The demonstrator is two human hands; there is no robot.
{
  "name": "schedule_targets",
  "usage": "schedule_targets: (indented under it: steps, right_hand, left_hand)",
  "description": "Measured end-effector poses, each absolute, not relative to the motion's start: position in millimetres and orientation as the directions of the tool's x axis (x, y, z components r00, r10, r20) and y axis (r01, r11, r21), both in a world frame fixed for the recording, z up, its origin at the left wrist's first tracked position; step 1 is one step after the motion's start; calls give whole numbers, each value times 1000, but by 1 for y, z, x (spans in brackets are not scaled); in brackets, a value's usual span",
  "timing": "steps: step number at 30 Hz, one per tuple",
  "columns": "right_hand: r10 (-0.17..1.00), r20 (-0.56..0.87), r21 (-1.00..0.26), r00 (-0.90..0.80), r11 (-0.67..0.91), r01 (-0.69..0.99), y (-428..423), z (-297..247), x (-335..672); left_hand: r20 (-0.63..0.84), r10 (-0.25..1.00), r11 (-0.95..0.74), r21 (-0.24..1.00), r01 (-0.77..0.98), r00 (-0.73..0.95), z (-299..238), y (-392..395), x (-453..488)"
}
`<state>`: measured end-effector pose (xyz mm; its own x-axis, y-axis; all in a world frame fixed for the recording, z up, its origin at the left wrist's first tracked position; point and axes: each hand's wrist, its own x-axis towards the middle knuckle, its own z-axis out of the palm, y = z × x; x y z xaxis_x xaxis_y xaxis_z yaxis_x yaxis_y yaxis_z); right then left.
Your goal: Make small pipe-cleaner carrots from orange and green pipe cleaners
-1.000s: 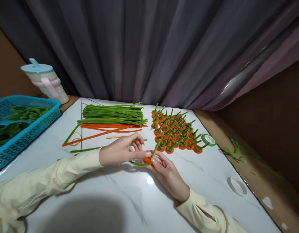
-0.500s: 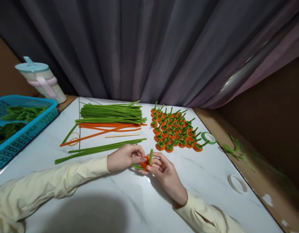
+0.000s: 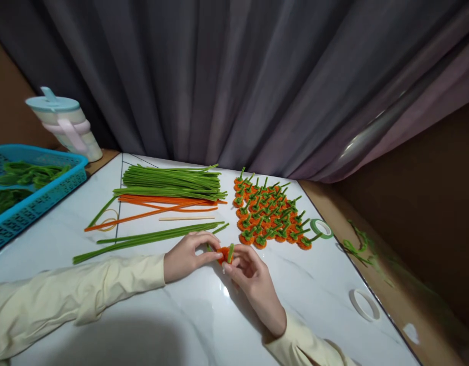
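Between my two hands is a small orange pipe-cleaner persimmon [image 3: 223,255] with a green stem standing up from it. My left hand [image 3: 188,256] pinches its left side with thumb and fingertips. From the right, my right hand [image 3: 253,277] grips it between thumb and fingers, which partly cover it. Beyond my left hand lie several loose green pipe cleaners [image 3: 150,239] and a thin wooden stick [image 3: 186,218]. Finished-looking orange persimmons [image 3: 260,241] with green tops stand in rows past my right hand.
A thick bundle of green pipe cleaners [image 3: 171,182] lies behind orange ones [image 3: 143,212]. At left are a blue basket [image 3: 72,170] with green pieces and a lidded cup [image 3: 66,124]. Green tape [image 3: 321,229] and a white ring [image 3: 358,305] lie at right; a curtain [image 3: 204,76] hangs behind.
The view has shifted slightly. The persimmon has turned a little between my fingers, and the green strand below it shows less. My left fingers have spread somewhat around it.
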<state>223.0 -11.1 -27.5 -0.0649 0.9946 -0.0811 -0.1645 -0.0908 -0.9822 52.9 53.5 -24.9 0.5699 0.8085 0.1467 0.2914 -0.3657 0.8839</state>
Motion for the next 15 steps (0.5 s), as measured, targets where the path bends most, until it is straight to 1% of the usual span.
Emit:
schedule_targets:
  steps: [2, 4, 6, 7, 9, 12, 15]
  right_hand:
    - [997, -67, -993, -39, -70, -90, -10, -30, 225]
    - [999, -51, -996, -13, -52, -71, -10, -32, 226]
    - [999, -47, -998, -17, -48, -45, -11, -32, 226]
    - [998, -52, -998, -33, -53, -30, -11, -32, 225]
    - [995, -68, -997, -68, -70, -28, -11, -29, 224]
    - [994, -82, -988, -70, -90, -124, -11, -23, 223]
    - [995, -78, -975, -67, -90, -202, -11, -21, 223]
  left_hand:
    - [129, 828, -314, 913, 261, 545, -27, 52, 54]
    - [120, 846, -283, 927, 247, 519, -26, 51, 54]
    - [149, 854, -317, 909, 271, 499, -25, 49, 53]
    - [187, 848, -367, 882, 295, 495, -25, 47, 52]
    - [305, 813, -506, 792, 342, 497, -26, 44, 51]
    - [509, 693, -712, 593, 376, 511, -27, 38, 51]
    - [630, 573, -819, 408, 404, 525, -27, 35, 51]
